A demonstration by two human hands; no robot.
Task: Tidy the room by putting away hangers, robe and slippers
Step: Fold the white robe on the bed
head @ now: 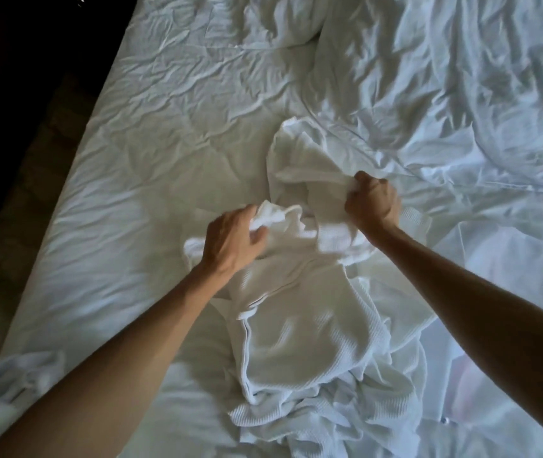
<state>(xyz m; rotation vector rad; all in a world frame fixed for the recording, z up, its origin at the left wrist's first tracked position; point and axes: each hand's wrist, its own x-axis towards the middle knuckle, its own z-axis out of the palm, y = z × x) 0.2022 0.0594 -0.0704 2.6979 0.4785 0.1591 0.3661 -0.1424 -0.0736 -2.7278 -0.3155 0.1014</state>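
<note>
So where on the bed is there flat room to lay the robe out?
Bare sheet lies left of the robe, out to the bed's left edge. The right side is crowded with bunched duvet. Both the left hand and right hand grip the robe.

One white robe (300, 312), one bed (138, 133). One rumpled duvet (461, 77). Two hands: left hand (230, 239), right hand (374, 200).

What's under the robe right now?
The robe lies on the bed's wrinkled white sheet, left hand and right hand gripping its upper folds. Anything beneath the robe itself is covered.
</note>
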